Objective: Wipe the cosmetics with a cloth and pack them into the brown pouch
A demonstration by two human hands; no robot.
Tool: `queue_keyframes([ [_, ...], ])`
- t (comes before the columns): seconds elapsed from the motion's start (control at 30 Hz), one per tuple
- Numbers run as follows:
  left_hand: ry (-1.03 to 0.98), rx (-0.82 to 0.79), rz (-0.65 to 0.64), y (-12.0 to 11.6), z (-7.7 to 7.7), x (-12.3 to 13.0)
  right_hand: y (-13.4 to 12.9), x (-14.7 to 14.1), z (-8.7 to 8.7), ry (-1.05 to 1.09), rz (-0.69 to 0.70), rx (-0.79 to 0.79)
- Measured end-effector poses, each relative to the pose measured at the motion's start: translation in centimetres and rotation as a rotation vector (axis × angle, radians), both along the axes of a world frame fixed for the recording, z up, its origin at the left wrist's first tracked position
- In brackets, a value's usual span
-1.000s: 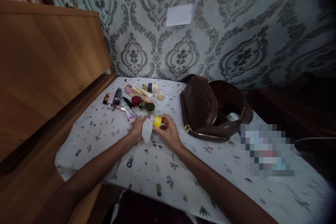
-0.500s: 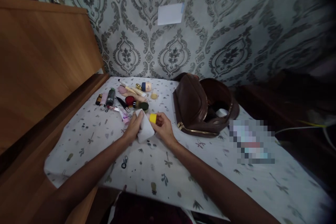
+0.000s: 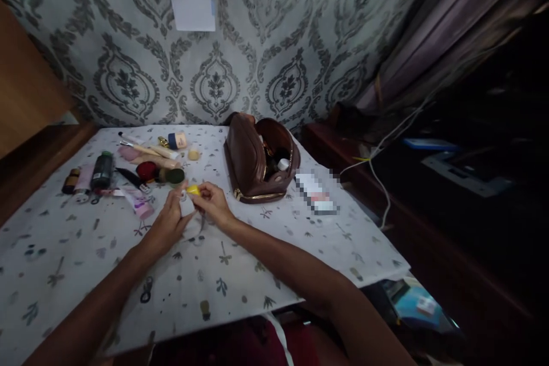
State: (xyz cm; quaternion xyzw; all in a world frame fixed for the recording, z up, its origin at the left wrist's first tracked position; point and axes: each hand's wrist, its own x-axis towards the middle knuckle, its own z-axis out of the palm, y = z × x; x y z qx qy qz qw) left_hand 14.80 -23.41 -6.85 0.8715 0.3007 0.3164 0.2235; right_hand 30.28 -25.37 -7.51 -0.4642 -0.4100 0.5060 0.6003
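In the head view my left hand point(image 3: 170, 218) is closed around a white cloth point(image 3: 187, 207), which looks like a tissue or wipe. My right hand point(image 3: 215, 203) pinches a small container with a yellow cap point(image 3: 193, 190), and the cloth lies against its left side. Most of the container's body is hidden by fingers and cloth. Just beyond my hands stands a dark green round lid point(image 3: 175, 176). A pink-and-white tube point(image 3: 139, 203) lies left of my left hand, near a red round item point(image 3: 147, 171).
A brown handbag point(image 3: 244, 163) stands unzipped at right, with a white-topped item point(image 3: 283, 164) inside. At left lie a dark bottle point(image 3: 102, 170) and makeup brushes point(image 3: 139, 146). A navy-and-cream jar point(image 3: 177, 140) lies farther back. A white cable point(image 3: 381, 183) runs past the table's right edge.
The view has swung to the right, so everything sits farther left. My hands still hold the cloth and the yellow-capped container together; the cloth is more bunched in my left hand.
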Motion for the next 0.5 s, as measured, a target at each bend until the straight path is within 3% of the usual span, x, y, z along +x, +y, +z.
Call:
queue_keyframes([
  [0.33,0.037,-0.046,0.087,0.2,0.9,0.2,-0.4,0.5,0.2,-0.033,0.045,0.067],
  [0.5,-0.014,-0.129,0.156,0.1,1.9,0.2,-0.5,0.3,0.6,-0.005,0.137,0.078],
])
